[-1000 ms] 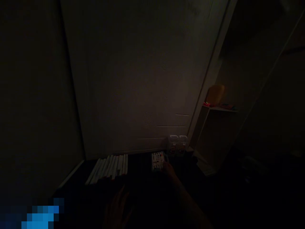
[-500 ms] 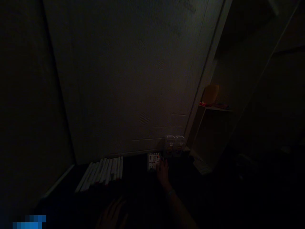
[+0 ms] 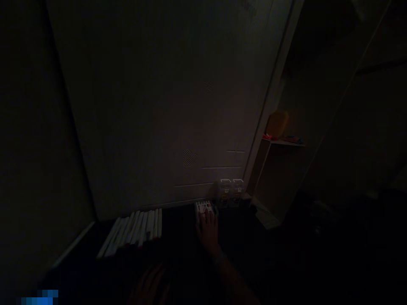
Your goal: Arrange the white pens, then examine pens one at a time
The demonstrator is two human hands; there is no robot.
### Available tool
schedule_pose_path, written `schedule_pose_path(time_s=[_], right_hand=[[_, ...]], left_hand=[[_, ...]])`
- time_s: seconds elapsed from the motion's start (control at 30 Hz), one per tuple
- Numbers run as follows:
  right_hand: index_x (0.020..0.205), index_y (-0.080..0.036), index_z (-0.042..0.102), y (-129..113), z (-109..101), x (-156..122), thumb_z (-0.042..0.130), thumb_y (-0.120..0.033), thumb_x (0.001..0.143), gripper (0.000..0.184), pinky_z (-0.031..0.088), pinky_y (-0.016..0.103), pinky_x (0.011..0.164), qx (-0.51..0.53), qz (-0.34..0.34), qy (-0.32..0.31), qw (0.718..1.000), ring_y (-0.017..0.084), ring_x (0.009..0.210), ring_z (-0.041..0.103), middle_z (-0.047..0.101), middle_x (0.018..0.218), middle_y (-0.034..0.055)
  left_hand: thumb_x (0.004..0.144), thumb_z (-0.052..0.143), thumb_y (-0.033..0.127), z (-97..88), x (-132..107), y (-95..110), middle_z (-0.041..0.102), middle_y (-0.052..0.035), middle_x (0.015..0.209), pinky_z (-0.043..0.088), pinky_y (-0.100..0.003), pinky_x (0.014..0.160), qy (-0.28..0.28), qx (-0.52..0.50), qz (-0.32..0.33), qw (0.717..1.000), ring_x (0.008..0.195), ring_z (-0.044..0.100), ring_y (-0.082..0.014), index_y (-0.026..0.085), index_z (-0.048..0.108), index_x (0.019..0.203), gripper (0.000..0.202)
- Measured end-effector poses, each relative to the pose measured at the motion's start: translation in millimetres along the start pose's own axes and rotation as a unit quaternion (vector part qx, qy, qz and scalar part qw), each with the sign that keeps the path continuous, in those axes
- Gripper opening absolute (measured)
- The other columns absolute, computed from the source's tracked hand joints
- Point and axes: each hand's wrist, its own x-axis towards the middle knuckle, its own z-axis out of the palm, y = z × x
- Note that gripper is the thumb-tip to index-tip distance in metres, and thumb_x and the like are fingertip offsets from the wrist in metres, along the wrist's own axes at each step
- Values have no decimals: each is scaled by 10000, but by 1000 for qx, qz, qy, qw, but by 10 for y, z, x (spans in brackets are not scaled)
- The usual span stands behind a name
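Observation:
In the dim head view, a small case of white markers (image 3: 203, 206) lies near the wall. My right hand (image 3: 208, 233) reaches onto it from the front, fingers spread over its near part, which they hide. Whether the fingertips press on the case or on single markers is too dark to tell. My left hand (image 3: 149, 281) is low in the view, fingers apart, with nothing visible in it. To its upper left, a row of white markers (image 3: 135, 231) lies side by side on the dark surface (image 3: 178, 237).
Two clear plastic cases with handles (image 3: 225, 195) stand upright against the pale wall (image 3: 152, 127). On the right, a shelf unit (image 3: 280, 169) bears an orange object (image 3: 277, 123) and small red items. A pale flat item (image 3: 267, 218) lies at the shelf's foot.
My right hand has moved left, from the right edge of the marker case to over its near part. My left hand stays in about the same place. The view has shifted slightly.

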Motion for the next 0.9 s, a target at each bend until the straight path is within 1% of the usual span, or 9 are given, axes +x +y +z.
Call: schedule_pose_path(time_s=[0.13,0.23,0.33,0.57,0.67,0.73,0.77,0.83,0.9], right_hand=[[1306,-289,351,99,-40,61,443,-400,832,496,124,491,1034,-66,-23,-21,997,255,1294,210,272,1405,48],[1306,-286,350,114,-22,93,417,-423,844,487,137,483,1029,-107,-23,-16,994,252,1291,216,270,1406,57],[1305,-280,355,109,6,112,416,-417,846,484,142,482,1023,-126,-16,-4,992,254,1286,224,280,1400,70],[1281,-284,389,152,20,111,460,-397,822,478,156,466,1018,-96,-27,12,995,251,1276,237,314,1383,62],[1239,-274,439,167,6,133,470,-386,812,443,180,456,1011,-58,-28,42,997,244,1252,276,361,1349,66],[1214,-239,460,184,-40,207,451,-382,815,423,215,442,997,-25,7,96,995,240,1220,318,394,1311,89],[1211,-210,455,198,-77,269,441,-382,817,431,235,433,986,-9,41,134,990,240,1201,339,408,1290,109],[1229,-123,409,244,-171,437,452,-404,798,516,274,422,956,20,132,214,968,261,1163,372,427,1243,172],[1236,-45,363,312,-265,635,515,-436,739,650,283,431,938,37,218,273,936,306,1144,377,430,1206,233]], left_hand=[[789,439,404,9,-5,2,457,16,1299,377,-409,969,1,12,10,1000,1213,383,-212,293,475,1208,436],[792,433,422,17,-10,1,449,13,1305,364,-410,974,-2,18,10,1000,1222,369,-214,293,458,1221,449],[792,430,429,23,-15,-1,457,11,1299,362,-406,973,5,19,9,1000,1218,375,-215,293,466,1213,444],[792,428,424,1,-4,7,466,17,1290,361,-401,975,4,20,6,1000,1216,376,-210,287,477,1199,432],[792,427,421,-20,2,29,470,16,1286,348,-410,986,-1,13,0,1000,1216,376,-210,284,479,1196,430],[791,427,420,-16,0,31,470,17,1286,349,-415,985,-3,7,-5,1000,1217,374,-209,286,478,1196,429],[790,427,419,-7,-3,28,468,19,1287,349,-418,984,-5,5,-7,1000,1219,372,-209,290,477,1197,430],[791,422,410,15,-10,15,467,19,1288,349,-422,984,-4,1,-10,1000,1220,371,-209,292,475,1199,428],[792,419,403,31,-17,6,465,16,1290,345,-426,987,-2,-2,-12,1000,1222,369,-209,290,472,1202,428]])
